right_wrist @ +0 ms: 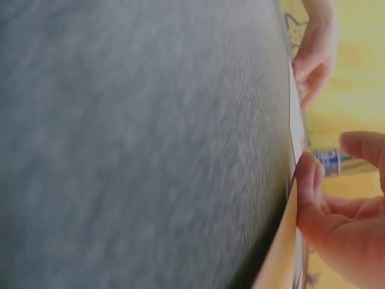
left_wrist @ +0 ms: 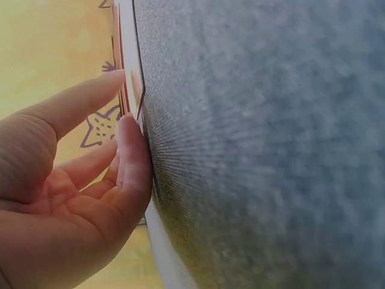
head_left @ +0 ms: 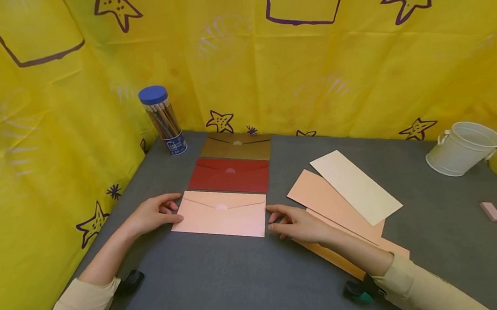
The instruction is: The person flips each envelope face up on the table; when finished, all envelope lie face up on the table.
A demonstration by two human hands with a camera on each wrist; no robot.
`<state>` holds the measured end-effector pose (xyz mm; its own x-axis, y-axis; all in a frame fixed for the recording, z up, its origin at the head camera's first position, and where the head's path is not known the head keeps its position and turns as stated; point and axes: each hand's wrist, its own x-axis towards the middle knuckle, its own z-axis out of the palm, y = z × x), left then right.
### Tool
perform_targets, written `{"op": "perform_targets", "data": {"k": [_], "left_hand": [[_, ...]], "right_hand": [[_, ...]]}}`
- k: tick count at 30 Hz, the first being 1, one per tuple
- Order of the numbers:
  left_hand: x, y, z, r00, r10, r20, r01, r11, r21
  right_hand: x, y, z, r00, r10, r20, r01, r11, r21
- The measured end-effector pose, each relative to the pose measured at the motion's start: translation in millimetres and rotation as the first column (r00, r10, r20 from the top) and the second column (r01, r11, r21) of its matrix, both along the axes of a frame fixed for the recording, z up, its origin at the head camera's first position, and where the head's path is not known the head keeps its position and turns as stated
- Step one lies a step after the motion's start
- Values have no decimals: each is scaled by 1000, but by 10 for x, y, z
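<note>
A pink envelope (head_left: 222, 214) lies flap up on the grey table (head_left: 238, 277), nearest me in a row of three. My left hand (head_left: 156, 213) rests beside its left edge, fingers relaxed, thumb tip touching the edge. My right hand (head_left: 294, 223) lies at its right edge with fingers stretched toward it, resting partly on peach paper. In the left wrist view my fingertips (left_wrist: 129, 129) meet the envelope edge (left_wrist: 127, 72). From the right wrist camera my fingers (right_wrist: 310, 177) sit by an orange sheet's edge (right_wrist: 283, 253). Neither hand grips anything.
Behind the pink envelope lie a red envelope (head_left: 229, 174) and a brown one (head_left: 236, 146). Cream (head_left: 355, 186), peach (head_left: 331, 202) and orange (head_left: 334, 258) sheets overlap at right. A pencil jar (head_left: 164, 119) stands back left, a white bucket (head_left: 463, 147) and a pink eraser (head_left: 492, 211) right.
</note>
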<state>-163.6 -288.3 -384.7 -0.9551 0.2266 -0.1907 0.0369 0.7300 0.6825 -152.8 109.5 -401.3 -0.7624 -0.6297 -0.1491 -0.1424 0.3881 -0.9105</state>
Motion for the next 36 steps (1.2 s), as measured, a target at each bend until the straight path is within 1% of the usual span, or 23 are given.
{"op": "perform_targets", "data": {"k": [2, 5, 7, 9, 12, 14, 16, 19, 21, 22, 24, 27, 28, 29, 30, 33, 35, 36], "left_hand": [[-3, 41, 6, 999, 11, -45, -12, 1000, -29], [-19, 148, 17, 990, 2, -139, -6, 1000, -26], [-47, 252, 18, 979, -30, -202, 30, 1000, -4], [-83, 374, 12, 964, -77, -256, 86, 996, 25], [-163, 592, 12, 933, -173, -314, 199, 979, 51], [-222, 753, 22, 913, -238, -331, 272, 960, 60], [-288, 917, 30, 889, -304, -343, 338, 940, 44], [-400, 1181, 38, 844, -395, -364, 424, 906, 0], [-478, 1360, 36, 810, -447, -381, 473, 881, -28], [-516, 1453, 36, 796, -468, -384, 492, 870, -38], [-591, 1633, 32, 779, -501, -378, 525, 850, -44], [-705, 1898, 33, 761, -543, -356, 562, 825, -56], [-746, 1988, 31, 757, -553, -348, 570, 819, -61], [-789, 2074, 27, 750, -566, -343, 581, 811, -68], [-829, 2162, 28, 738, -581, -343, 593, 801, -79], [-958, 2416, 7, 706, -620, -342, 620, 775, -123], [-1034, 2573, -11, 695, -641, -326, 628, 762, -158], [-1067, 2645, -19, 694, -649, -311, 628, 758, -179]], "right_hand": [[-14, 49, -3, 1000, -23, 1, 23, 1000, -16], [-44, 156, 10, 997, -70, -17, 69, 996, -58], [-64, 240, 22, 992, -118, -52, 114, 991, -75], [-77, 338, 35, 982, -166, -93, 158, 983, -88], [-100, 503, 53, 960, -229, -163, 216, 972, -94], [-113, 624, 64, 941, -264, -214, 251, 964, -85], [-132, 743, 76, 919, -287, -270, 279, 958, -67], [-153, 920, 86, 883, -318, -345, 326, 945, -37], [-164, 1031, 91, 855, -329, -401, 353, 935, -13], [-167, 1082, 94, 842, -336, -422, 367, 930, -6], [-179, 1177, 92, 815, -334, -473, 387, 922, 16], [-193, 1303, 89, 786, -316, -532, 416, 906, 76], [-194, 1344, 90, 784, -305, -541, 425, 899, 108], [-196, 1385, 88, 782, -293, -550, 433, 890, 142], [-194, 1426, 91, 787, -282, -549, 438, 881, 176], [-190, 1550, 102, 817, -236, -527, 421, 867, 265], [-187, 1623, 110, 839, -207, -503, 394, 868, 302], [-186, 1656, 113, 851, -193, -488, 379, 870, 316]]}}
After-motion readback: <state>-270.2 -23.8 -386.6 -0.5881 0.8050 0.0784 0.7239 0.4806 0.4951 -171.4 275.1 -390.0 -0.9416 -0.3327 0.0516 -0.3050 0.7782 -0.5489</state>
